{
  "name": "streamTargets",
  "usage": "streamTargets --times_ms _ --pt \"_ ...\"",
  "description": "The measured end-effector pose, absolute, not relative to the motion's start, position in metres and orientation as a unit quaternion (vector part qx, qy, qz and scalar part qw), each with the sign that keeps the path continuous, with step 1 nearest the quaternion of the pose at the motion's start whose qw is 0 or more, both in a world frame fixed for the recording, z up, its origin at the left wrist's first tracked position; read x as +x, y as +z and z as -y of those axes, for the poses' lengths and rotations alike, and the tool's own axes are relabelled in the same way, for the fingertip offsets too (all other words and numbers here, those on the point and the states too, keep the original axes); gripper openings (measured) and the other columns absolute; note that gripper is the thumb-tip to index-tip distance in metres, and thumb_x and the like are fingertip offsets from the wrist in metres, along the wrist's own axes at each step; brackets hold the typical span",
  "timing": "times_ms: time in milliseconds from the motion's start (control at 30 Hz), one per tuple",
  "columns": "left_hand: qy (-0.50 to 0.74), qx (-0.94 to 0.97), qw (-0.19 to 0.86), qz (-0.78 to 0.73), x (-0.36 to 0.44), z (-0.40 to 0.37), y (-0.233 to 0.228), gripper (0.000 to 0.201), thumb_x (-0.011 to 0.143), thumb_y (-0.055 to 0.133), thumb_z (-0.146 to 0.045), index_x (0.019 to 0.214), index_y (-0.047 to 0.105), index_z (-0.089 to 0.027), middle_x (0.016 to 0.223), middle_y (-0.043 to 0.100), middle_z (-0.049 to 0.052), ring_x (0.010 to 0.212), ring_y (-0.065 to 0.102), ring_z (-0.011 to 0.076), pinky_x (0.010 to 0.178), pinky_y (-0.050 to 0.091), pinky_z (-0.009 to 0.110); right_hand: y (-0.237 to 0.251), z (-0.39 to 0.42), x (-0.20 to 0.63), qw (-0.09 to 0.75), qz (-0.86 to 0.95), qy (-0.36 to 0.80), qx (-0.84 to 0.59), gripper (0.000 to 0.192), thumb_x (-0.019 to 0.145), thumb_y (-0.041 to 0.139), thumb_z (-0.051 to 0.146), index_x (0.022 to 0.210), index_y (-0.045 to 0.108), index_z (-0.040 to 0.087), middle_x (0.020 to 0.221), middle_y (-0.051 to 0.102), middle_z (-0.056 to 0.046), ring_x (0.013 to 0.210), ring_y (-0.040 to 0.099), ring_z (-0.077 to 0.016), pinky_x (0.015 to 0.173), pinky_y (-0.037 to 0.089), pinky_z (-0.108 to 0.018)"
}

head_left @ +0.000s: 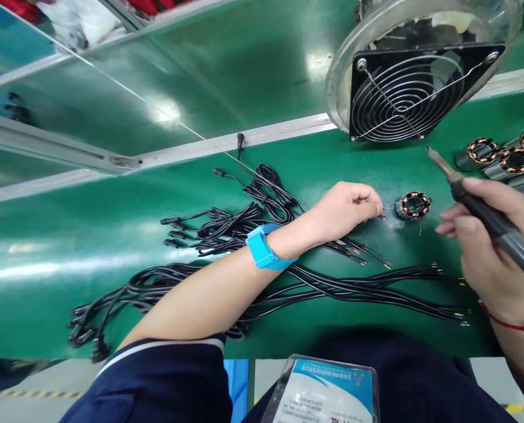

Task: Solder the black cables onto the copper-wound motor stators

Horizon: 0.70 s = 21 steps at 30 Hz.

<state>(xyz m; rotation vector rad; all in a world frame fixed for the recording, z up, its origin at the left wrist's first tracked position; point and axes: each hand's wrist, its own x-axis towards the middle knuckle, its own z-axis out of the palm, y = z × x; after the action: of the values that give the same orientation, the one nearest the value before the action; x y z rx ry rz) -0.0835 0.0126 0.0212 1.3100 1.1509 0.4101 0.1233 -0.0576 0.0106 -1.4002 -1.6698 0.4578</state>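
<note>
The small copper-wound coil (414,206) stands on the green bench (191,305), just beyond the left fingertips. From here I see the left hand (348,208) palm down, thumb and forefinger pinched on a thin wire end (382,217) beside it, the forearm slanting across the black cables (332,286). The right hand (493,267) curls around a soldering iron (482,212), its tip raised away from the coil, towards the fan (403,100).

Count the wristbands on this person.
2: a blue strap on the left wrist and a red cord on the right wrist. Both wrists show; no others appear.
</note>
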Motion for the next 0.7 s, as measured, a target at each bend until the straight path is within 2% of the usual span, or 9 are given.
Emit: streamTargets --times_ms 100,200,333,700 --pt "0.181 0.576 0.618 -0.504 -0.0837 -0.0132 0.0168 0.012 0.077 0.056 -0.014 0.067 0.063 -0.012 0.06 0.054 -0.003 0.056 0.042 0.0052 0.055 0.033 0.021 0.0077 0.0581 0.1267 0.506 0.683 0.116 -0.513 0.025 0.079 0.072 0.027 0.104 0.07 0.027 0.086 0.072 -0.003 0.064 0.063 -0.0162 0.059 0.051 -0.032" --pt "0.189 0.58 0.617 -0.497 -0.0836 -0.0141 0.0149 0.012 0.076 0.055 -0.013 0.066 0.062 -0.012 0.059 0.052 -0.004 0.056 0.042 0.0051 0.055 0.032 0.021 0.009 0.0593 0.1259 0.498 0.711 0.118 -0.482 0.012 0.082 0.066 0.023 0.093 0.07 0.027 0.069 0.067 0.001 0.049 0.053 -0.0107 0.042 0.04 -0.027" --pt "0.191 0.576 0.618 -0.499 -0.083 -0.0145 0.0176 0.012 0.076 0.055 -0.013 0.065 0.061 -0.012 0.058 0.05 -0.005 0.055 0.04 0.0043 0.056 0.032 0.02 0.0142 0.0614 0.123 0.451 0.736 0.158 -0.48 0.006 0.085 0.062 0.024 0.088 0.067 0.025 0.064 0.064 0.005 0.046 0.048 -0.0074 0.041 0.04 -0.023" --pt "0.2 0.591 0.611 -0.488 -0.0829 -0.0154 0.0142 0.014 0.077 0.054 -0.01 0.064 0.059 -0.012 0.058 0.05 -0.005 0.054 0.039 0.0035 0.054 0.031 0.02 0.0167 0.0628 0.121 0.432 0.739 0.181 -0.484 0.005 0.086 0.062 0.024 0.087 0.066 0.024 0.069 0.064 0.007 0.044 0.04 -0.0028 0.045 0.043 -0.019"
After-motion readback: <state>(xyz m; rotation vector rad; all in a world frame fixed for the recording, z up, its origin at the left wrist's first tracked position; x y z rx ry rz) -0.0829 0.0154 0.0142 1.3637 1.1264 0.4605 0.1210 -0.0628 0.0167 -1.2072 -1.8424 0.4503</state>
